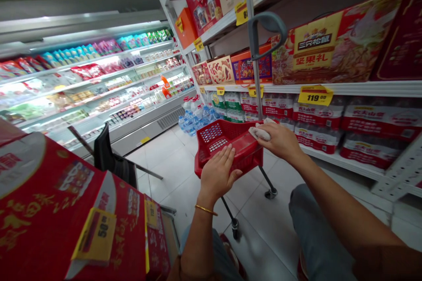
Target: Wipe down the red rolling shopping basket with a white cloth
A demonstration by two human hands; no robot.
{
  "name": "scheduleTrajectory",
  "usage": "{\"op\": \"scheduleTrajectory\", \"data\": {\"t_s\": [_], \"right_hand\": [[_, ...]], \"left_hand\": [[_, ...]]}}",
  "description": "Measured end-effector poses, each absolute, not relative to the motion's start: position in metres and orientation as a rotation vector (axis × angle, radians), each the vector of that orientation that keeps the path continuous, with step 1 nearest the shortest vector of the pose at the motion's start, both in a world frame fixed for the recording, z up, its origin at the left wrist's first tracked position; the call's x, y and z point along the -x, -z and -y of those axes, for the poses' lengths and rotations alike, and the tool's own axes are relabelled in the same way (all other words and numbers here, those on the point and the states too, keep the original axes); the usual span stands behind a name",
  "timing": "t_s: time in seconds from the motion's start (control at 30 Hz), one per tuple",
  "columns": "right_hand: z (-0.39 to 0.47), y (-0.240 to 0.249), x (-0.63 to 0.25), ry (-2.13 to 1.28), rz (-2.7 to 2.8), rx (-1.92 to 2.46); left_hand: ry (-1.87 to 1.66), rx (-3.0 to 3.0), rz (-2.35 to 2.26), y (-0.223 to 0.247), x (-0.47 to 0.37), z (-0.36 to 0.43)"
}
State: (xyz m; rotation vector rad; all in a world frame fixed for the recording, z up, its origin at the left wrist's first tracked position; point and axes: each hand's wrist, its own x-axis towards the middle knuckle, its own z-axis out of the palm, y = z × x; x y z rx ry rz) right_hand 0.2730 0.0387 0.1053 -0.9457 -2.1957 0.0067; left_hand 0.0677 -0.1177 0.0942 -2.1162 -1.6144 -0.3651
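Observation:
A red plastic shopping cart (242, 146) stands before me, its basket tilted in view and its thin legs ending in casters. My left hand (219, 171) lies on the basket's near left edge with its fingers stretched out, not wrapped round anything I can see. At the basket's right side, my right hand (277, 138) grips a crumpled whitish cloth (260, 133), which touches the red rim. Part of the cloth is hidden by the fingers. Behind that hand rises the cart's metal pole, topped by a grey loop handle (283, 30).
On the right, a white shelf (356, 89) holds gift boxes above packs of bottled water (319, 116). Red cartons (125, 224) stand close on my left, near a black folding item (110, 153). A lit refrigerated display (99, 83) runs along the back, with blue-tinted bottles (194, 122) on the floor.

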Motion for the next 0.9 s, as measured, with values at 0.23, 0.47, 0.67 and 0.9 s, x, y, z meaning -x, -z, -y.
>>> {"op": "scheduleTrajectory", "data": {"t_s": [0.23,0.47,0.67,0.9], "right_hand": [[0.006,-0.105,-0.241,-0.043,2.165,0.569],[0.016,-0.092,-0.228,-0.062,2.202,0.547],[0.003,-0.090,-0.240,-0.075,2.239,0.562],[-0.026,-0.086,-0.257,-0.139,2.168,0.670]], "left_hand": [[0.572,2.177,1.388,-0.093,-0.067,0.119],[0.594,2.211,1.412,-0.095,-0.063,0.123],[0.580,2.248,1.489,-0.096,-0.061,0.126],[0.537,2.271,1.514,-0.099,-0.058,0.125]]}}
